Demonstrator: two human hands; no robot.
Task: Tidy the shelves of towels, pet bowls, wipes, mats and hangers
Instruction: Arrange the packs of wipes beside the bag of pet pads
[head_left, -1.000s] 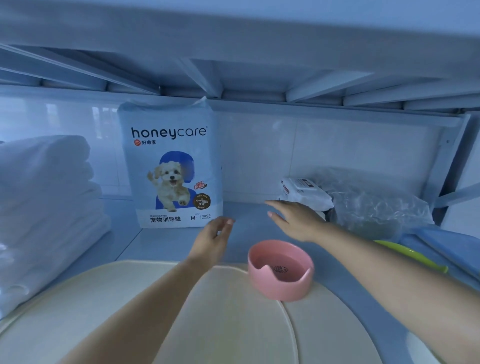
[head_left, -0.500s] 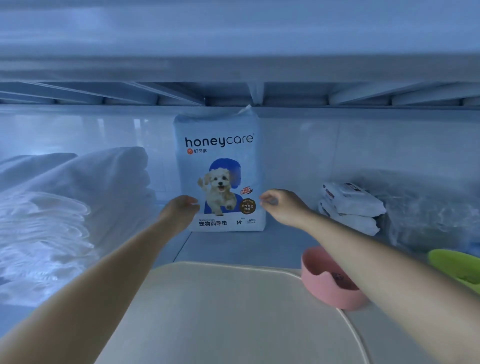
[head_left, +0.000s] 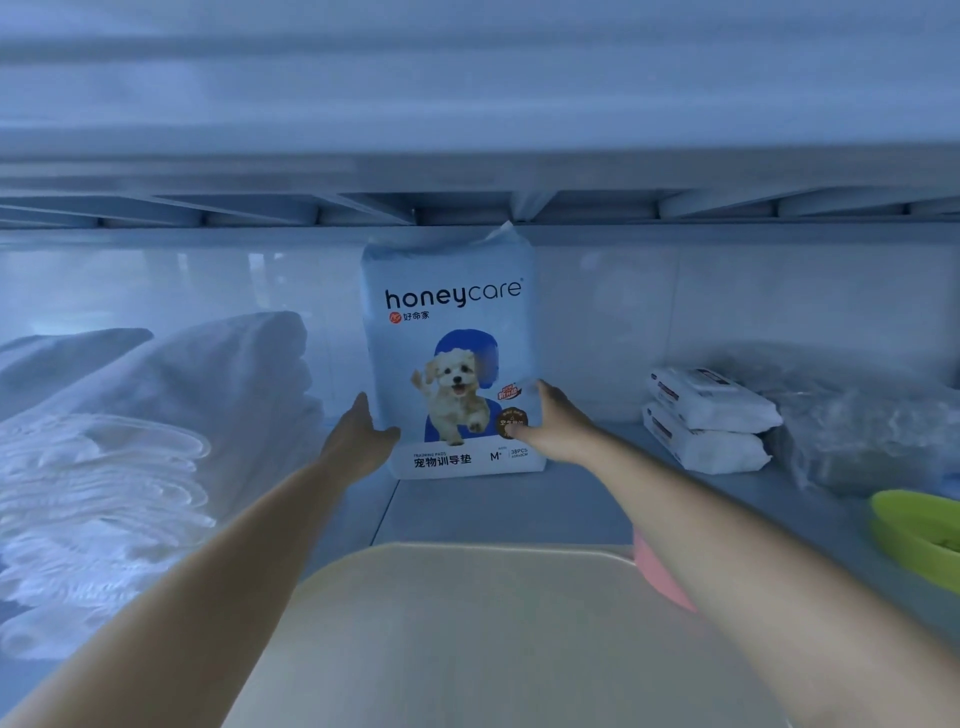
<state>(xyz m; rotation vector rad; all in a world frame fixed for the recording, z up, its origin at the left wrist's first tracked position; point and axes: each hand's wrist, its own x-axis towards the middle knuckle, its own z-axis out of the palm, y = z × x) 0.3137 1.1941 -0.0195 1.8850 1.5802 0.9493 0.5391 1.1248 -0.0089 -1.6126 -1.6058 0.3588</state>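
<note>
Two bare hands bracket the pack of pet training pads (head_left: 451, 358), which stands upright at the far middle of the shelf (head_left: 498, 506), its back toward the rear wall and its top just under the shelf above. The left hand (head_left: 358, 436) lies against the pack's left edge with fingers straight and thumb at the lower front corner. The right hand (head_left: 557, 422) meets the right edge with its thumb on the front face by the brown seal, though whether those fingers hook behind the pack cannot be told. A stack of folded white towels (head_left: 156, 441) fills the left side. Two packs of wipes (head_left: 709, 418) sit stacked to the right, just beside a crumpled clear bag (head_left: 857, 431). A cream mat (head_left: 467, 634) lies flat at the near edge, and a pink bowl (head_left: 658, 574) at its right is mostly hidden by the forearm. A green bowl (head_left: 917, 535) sits at the near right. The step in hand appears to be squaring or shifting the pad pack. The next move likely calls for an even squeeze from both sides, because the soft, tall bag could tip forward or snag on the shelf above if lifted.
</note>
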